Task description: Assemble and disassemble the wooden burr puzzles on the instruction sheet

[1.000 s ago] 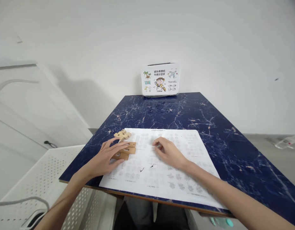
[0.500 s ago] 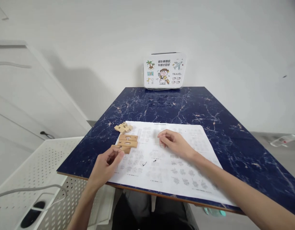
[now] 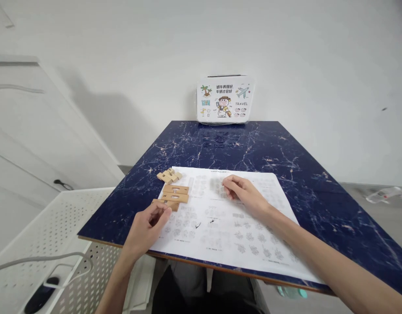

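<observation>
My left hand [image 3: 147,226] is at the left edge of a white printed sheet [image 3: 220,244]. Its thumb and forefinger close on the near end of a flat wooden puzzle piece [image 3: 173,206], which lies lowest in a row. Just beyond it are two more slotted wooden pieces [image 3: 175,198], with dark numerals marked on them. A small cluster of interlocked wooden blocks [image 3: 169,176] sits at the sheet's upper left corner. My right hand [image 3: 242,190] rests over the sheet's upper middle, fingers curled in, and nothing shows in them.
The dark blue marble-patterned table [image 3: 233,146] carries the sheet near its front edge. At the back, a white case [image 3: 224,100] with cartoon pictures stands against the wall. To the left is a white perforated surface [image 3: 80,213] with a cable [image 3: 40,258] and a black object [image 3: 42,295].
My right hand has shifted slightly right, with its fingers curled closer together. My left hand stays at the same wooden piece. The whole view has dropped a little.
</observation>
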Motion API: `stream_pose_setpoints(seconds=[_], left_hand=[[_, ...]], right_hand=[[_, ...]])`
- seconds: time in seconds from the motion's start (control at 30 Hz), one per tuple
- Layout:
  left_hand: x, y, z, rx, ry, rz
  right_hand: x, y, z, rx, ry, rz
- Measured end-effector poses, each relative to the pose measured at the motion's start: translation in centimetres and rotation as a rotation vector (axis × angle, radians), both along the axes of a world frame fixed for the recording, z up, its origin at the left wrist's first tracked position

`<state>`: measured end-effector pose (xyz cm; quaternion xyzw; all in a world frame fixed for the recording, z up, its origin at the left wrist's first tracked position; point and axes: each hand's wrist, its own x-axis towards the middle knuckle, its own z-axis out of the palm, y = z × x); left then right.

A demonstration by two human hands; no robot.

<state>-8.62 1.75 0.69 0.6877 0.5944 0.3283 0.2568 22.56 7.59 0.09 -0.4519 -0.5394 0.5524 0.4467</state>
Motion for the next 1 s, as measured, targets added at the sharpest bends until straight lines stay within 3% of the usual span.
stream_pose_setpoints(seconds=[1.0], left_hand=[[0.06, 0.05, -0.09, -0.015, 0.019, 0.001]], right_hand=[[-0.10, -0.22, 0.72, -0.071, 0.078, 0.000]])
